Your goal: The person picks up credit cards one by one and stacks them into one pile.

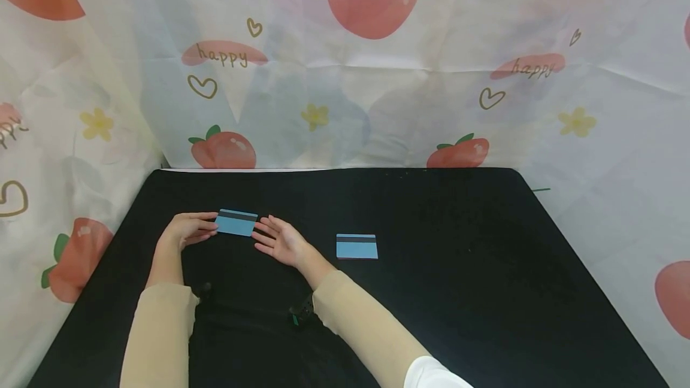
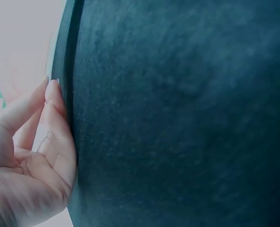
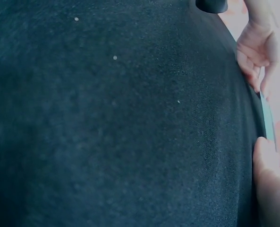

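At the left of the black table, my left hand (image 1: 185, 231) pinches a blue card (image 1: 236, 223) with a dark stripe by its left edge. The card appears almost edge-on in the right wrist view, as a thin light-blue strip (image 3: 267, 116). My right hand (image 1: 286, 243) is at the card's right edge, palm turned up and fingers straight and spread, the fingertips right beside it. A second blue card (image 1: 357, 246) with the same dark stripe lies on the table, to the right of my right hand.
The black table (image 1: 485, 280) spreads out under both arms, with its far edge against a fruit-patterned curtain (image 1: 345, 106). Small pale specks (image 3: 115, 57) dot the dark surface in the right wrist view. A dark wrist camera (image 1: 302, 311) sits below my right sleeve.
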A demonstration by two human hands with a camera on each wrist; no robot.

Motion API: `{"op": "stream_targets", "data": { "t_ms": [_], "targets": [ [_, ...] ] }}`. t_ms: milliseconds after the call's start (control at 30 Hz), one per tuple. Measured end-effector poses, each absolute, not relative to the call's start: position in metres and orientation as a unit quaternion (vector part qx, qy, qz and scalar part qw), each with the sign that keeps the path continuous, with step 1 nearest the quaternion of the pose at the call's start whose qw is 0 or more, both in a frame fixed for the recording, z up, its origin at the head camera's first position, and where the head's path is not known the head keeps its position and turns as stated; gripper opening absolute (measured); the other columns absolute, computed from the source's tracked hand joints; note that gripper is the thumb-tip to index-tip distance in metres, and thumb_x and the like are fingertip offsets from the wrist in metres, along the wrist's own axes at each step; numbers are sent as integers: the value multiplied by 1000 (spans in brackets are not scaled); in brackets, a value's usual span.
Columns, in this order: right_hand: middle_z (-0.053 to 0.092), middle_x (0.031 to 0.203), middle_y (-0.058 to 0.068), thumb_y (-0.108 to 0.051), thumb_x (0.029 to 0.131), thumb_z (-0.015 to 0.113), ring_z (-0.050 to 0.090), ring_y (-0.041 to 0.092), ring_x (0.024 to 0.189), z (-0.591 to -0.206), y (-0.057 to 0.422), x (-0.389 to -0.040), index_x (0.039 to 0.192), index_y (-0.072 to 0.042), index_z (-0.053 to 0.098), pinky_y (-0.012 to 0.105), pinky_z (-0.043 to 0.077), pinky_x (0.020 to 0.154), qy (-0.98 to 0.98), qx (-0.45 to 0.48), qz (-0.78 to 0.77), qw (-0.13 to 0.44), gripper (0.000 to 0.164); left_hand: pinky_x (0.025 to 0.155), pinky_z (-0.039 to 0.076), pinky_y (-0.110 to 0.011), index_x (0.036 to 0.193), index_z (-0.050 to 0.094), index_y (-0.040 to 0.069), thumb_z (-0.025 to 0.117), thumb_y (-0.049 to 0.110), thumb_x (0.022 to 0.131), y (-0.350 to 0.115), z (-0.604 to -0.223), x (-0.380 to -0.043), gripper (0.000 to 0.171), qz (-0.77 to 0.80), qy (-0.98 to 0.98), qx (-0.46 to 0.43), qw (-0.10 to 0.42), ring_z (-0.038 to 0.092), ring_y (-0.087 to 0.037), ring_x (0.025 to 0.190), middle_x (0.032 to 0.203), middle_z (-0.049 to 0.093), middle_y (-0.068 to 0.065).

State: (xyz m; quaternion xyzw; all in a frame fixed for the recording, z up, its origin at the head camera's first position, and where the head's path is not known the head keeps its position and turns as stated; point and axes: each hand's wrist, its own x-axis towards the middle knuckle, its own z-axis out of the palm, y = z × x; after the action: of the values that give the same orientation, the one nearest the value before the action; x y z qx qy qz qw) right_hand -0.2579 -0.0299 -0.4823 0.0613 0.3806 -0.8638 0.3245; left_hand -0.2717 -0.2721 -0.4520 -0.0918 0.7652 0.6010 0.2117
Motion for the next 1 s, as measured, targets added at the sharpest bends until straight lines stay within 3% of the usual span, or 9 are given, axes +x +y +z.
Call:
{"op": "stream_targets", "data": {
  "t_ms": [333,667,867,1000],
  "targets": [
    [35,141,18,-12,100,35,34,30,130,-480,-34,-257,139,0,34,39,30,108,438,58,-847,295,41,65,52,-15,136,39,-1,60,12,89,-263,-453,-264,54,621,749,-131,189,64,-4,70,77,64,10],
    [51,127,17,-3,93,48,56,24,108,-479,-31,-257,134,-4,46,38,42,100,502,79,-823,254,41,64,51,-13,135,41,0,61,12,88,-246,-448,-256,52,638,742,-140,150,65,-4,70,75,65,12],
    [60,115,15,-4,90,55,63,13,87,-476,-21,-256,129,-7,52,27,52,81,544,87,-803,229,40,62,52,-13,134,44,2,61,8,87,-233,-446,-255,50,648,735,-147,132,65,-3,69,74,64,13],
    [64,110,13,-3,86,61,65,11,81,-473,-15,-256,125,-8,56,19,53,66,575,87,-786,208,40,60,51,-13,134,46,3,61,8,87,-224,-445,-254,49,654,730,-152,128,64,-2,67,73,64,12]
  ]
}}
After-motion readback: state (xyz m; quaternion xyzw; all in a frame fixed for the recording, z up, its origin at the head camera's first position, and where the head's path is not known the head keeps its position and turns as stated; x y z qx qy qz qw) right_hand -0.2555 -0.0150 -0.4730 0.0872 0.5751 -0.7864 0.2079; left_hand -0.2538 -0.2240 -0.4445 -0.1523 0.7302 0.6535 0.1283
